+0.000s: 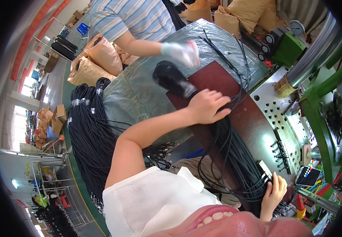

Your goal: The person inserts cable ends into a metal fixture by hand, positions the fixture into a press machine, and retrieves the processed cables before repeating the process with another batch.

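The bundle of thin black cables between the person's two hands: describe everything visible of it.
The bundle of thin black cables looks smooth and plastic-coated. Its many strands run roughly side by side, slanting down to the right along the glossy reddish-brown work surface, with some loose strands curving out to its left. The left hand lies over its upper part; the right hand is at its lower end, partly hiding it.
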The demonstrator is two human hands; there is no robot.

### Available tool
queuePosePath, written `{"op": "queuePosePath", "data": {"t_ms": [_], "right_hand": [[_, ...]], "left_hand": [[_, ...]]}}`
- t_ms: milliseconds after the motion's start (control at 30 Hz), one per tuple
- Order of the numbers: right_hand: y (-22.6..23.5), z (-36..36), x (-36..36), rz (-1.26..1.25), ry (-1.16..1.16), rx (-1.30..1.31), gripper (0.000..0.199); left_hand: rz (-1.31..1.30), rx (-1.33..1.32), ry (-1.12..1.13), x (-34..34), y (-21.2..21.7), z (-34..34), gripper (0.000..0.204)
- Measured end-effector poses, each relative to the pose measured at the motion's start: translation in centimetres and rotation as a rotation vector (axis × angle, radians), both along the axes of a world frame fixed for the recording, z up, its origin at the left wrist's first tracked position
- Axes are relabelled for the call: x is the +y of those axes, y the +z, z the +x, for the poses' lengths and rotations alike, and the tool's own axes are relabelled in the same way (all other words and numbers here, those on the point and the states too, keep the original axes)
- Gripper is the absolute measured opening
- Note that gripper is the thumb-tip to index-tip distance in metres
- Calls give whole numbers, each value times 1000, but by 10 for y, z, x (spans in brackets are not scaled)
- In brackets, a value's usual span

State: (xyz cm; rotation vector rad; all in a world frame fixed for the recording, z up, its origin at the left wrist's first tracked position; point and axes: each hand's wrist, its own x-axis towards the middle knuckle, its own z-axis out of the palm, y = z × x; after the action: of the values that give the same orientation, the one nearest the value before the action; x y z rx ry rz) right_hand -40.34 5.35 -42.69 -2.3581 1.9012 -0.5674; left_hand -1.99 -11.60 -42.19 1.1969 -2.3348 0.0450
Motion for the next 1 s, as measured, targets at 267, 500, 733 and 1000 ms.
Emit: {"op": "queuePosePath", "data": {"t_ms": [267,500,733,1000], "right_hand": [[-2,-8,-7,127,-118,-372,21],[36,8,-128,-206,-140,-410,19],[-10,-62,-190,-91,-238,-95,30],[-5,-51,-171,-143,-228,174,31]], "left_hand": [[-355,74,-37,-33,7,-53,30],[1917,888,-554,39,36,-184,61],[2068,1042,-419,-80,20,-269,30],[1509,815,-648,-93,-29,-271,17]]}}
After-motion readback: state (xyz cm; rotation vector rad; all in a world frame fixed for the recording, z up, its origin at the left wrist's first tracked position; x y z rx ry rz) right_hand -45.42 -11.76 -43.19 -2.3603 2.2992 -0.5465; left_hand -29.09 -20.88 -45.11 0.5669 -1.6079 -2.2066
